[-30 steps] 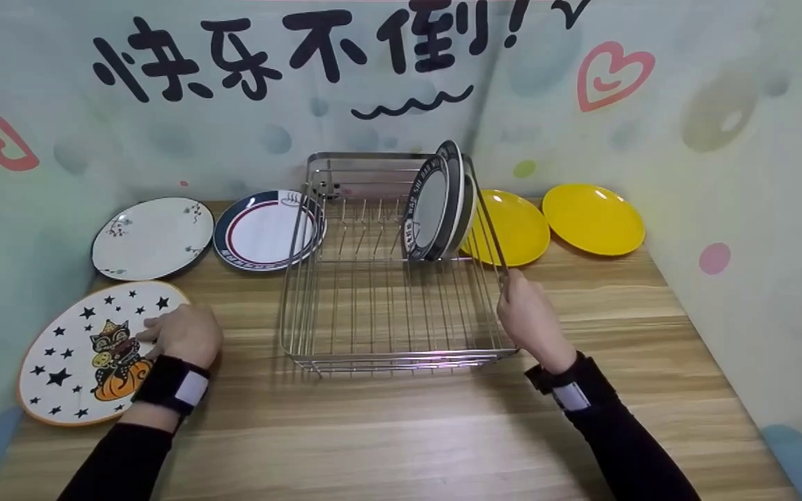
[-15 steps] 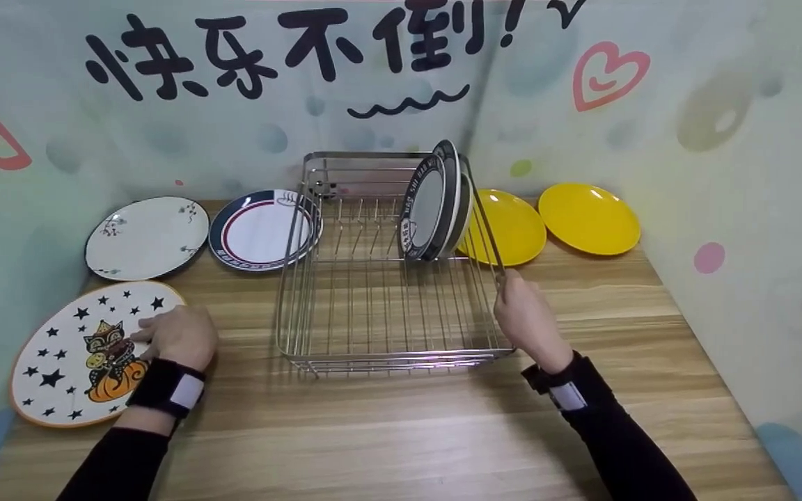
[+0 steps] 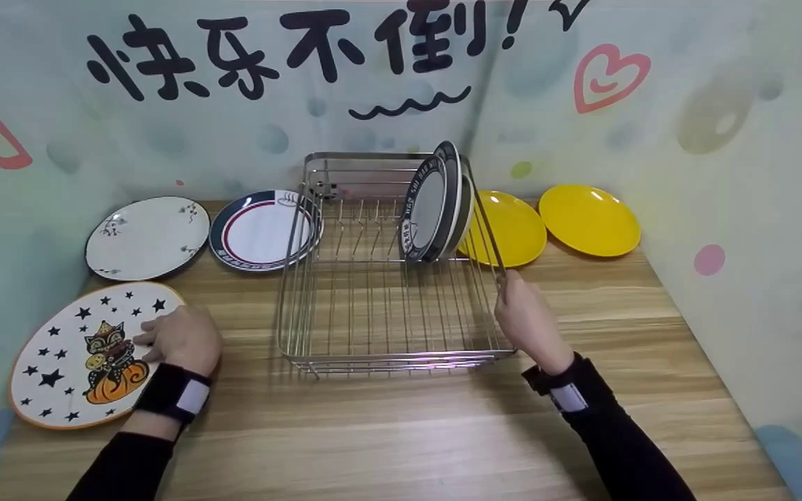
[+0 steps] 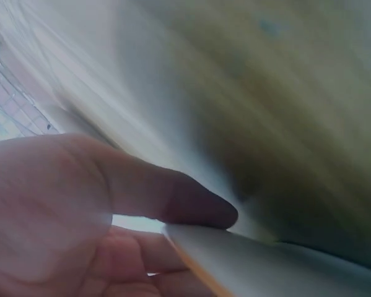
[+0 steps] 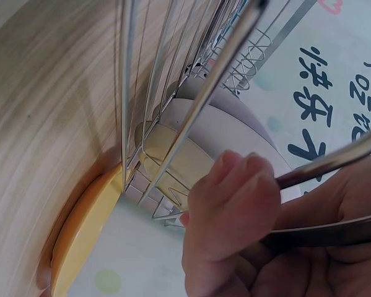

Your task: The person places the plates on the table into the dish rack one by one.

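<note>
At the left, my left hand (image 3: 185, 341) pinches the right edge of a large white plate (image 3: 60, 348) with an orange rim, black stars and a cat-and-pumpkin picture. In the left wrist view the thumb (image 4: 185, 195) lies on one face of this plate (image 4: 235, 260) and the fingers on the other. My right hand (image 3: 530, 323) grips the right side of a metal wire dish rack (image 3: 401, 358); the right wrist view shows its fingers curled round the rack's bar (image 5: 327, 164). Several plates (image 3: 429, 209) stand on edge in the rack's back right slots.
Along the wall lie a white floral plate (image 3: 147, 240), a blue-rimmed plate (image 3: 255, 233) partly behind the rack, and two yellow plates (image 3: 512, 229) at right. The patterned wall (image 3: 234, 139) closes off the back and sides of the wooden table (image 3: 408, 431).
Both hands keep their holds, and the plate and rack stay where they were. The head view has shifted slightly.
</note>
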Demonstrator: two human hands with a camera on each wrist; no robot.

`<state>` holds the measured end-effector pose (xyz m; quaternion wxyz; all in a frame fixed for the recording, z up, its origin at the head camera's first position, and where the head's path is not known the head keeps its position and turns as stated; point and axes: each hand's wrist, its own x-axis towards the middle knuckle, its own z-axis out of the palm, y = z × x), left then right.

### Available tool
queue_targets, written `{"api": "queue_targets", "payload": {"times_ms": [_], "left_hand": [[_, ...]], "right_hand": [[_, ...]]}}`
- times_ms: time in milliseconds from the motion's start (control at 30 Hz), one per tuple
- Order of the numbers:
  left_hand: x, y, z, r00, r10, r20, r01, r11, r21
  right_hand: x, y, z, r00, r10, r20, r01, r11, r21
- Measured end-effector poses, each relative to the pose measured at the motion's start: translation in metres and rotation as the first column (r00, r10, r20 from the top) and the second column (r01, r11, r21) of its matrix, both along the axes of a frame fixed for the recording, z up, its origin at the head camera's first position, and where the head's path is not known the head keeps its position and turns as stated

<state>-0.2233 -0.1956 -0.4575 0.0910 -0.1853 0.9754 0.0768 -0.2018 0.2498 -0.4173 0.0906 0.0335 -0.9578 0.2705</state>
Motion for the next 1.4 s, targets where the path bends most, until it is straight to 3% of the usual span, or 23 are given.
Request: {"api": "queue_targets", "payload": {"times_ms": [200, 367, 600, 800, 933, 1100, 1167, 1400], "left_hand": [[0.011, 0.011, -0.001, 0.991, 0.053, -0.125, -0.064, 0.995, -0.081], [0.015, 0.017, 0.010, 0.971, 0.084, -0.223, -0.109, 0.989, -0.103], [0.021, 0.020, 0.029, 0.963, 0.030, -0.267, -0.052, 0.996, -0.074], [0.025, 0.028, 0.040, 0.927, -0.075, -0.368, 0.054, 0.996, -0.066], [0.030, 0.034, 0.048, 0.867, -0.151, -0.475, 0.124, 0.988, -0.088], [0.036, 0.043, 0.055, 0.758, -0.279, -0.590, 0.211, 0.960, -0.183], [0.036, 0.047, 0.059, 0.715, -0.329, -0.617, 0.246, 0.944, -0.218], [0.036, 0.057, 0.070, 0.611, -0.440, -0.658, 0.379, 0.892, -0.245]], "right_hand": [[-0.001, -0.001, -0.001, 1.000, -0.001, 0.011, 0.001, 1.000, -0.002], [-0.003, 0.000, -0.001, 1.000, -0.004, 0.015, 0.004, 1.000, 0.004], [-0.002, 0.001, 0.000, 1.000, -0.007, 0.007, 0.007, 1.000, 0.016], [-0.002, 0.000, 0.000, 1.000, -0.013, -0.001, 0.013, 1.000, 0.012], [-0.002, -0.001, -0.001, 1.000, -0.008, 0.003, 0.008, 1.000, 0.003], [-0.002, -0.002, -0.002, 1.000, -0.003, 0.002, 0.003, 1.000, -0.006], [-0.002, -0.002, -0.001, 1.000, -0.005, 0.002, 0.005, 1.000, -0.009], [-0.002, -0.001, 0.001, 1.000, -0.008, 0.005, 0.008, 1.000, -0.007]]}}
